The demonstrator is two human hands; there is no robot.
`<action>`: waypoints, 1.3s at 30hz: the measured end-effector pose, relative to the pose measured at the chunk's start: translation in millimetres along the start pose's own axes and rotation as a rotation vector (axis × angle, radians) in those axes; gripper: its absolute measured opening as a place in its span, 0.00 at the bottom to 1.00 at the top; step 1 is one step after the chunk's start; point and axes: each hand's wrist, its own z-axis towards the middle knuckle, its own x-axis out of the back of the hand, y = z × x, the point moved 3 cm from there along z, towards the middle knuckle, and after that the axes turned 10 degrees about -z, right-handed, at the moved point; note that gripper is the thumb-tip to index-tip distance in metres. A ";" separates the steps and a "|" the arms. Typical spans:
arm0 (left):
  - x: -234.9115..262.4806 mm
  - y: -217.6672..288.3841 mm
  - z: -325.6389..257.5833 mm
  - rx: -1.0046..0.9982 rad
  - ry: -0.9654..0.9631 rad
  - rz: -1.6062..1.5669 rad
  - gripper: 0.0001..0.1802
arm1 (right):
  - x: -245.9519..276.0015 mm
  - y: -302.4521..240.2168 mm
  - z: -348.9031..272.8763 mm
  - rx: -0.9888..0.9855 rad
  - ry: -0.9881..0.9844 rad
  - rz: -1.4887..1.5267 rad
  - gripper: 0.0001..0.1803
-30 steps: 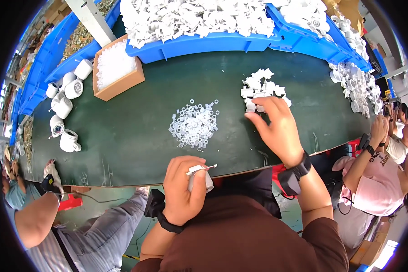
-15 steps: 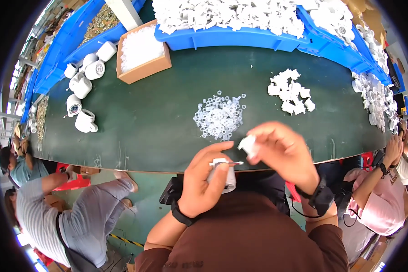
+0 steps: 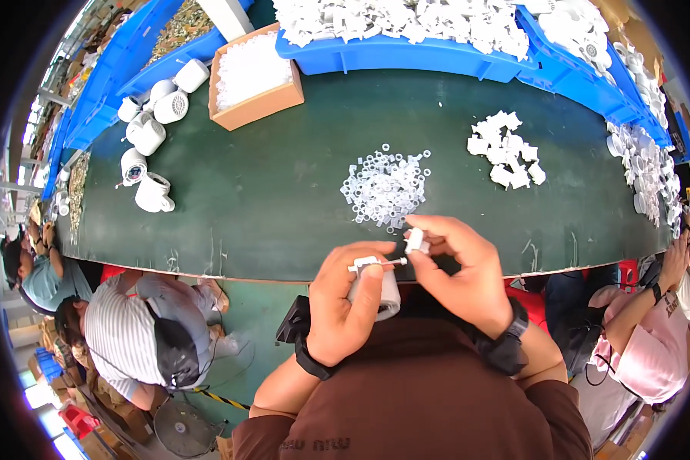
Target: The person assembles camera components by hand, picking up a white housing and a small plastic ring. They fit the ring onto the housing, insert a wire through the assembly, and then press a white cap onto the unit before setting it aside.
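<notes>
White housing [image 3: 390, 294] in curled, thumb-over grip of left hand [image 3: 342, 305], white piece [image 3: 415, 241] in fingertip grip of right hand [image 3: 469, 267]

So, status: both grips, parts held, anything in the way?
Left grip around white housing and thin rod. Right grip pinching small white piece near rod's tip; contact unclear. Pile of small rings beyond, not between.

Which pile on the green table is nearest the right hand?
The pile of small pale rings, just beyond and left of the right hand. The white clump and the far-right white heap both lie farther away.
</notes>
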 end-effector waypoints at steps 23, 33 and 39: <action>-4.6 2.8 5.2 -0.341 0.068 0.477 0.19 | -23.9 -19.4 -6.9 0.112 0.022 0.024 0.19; -8.9 2.1 5.2 -0.367 0.070 0.499 0.18 | -35.0 -14.3 -13.6 0.217 0.131 -0.010 0.22; -5.8 4.6 6.3 -0.380 0.054 0.471 0.14 | -33.4 -6.1 -9.9 0.201 0.138 0.076 0.23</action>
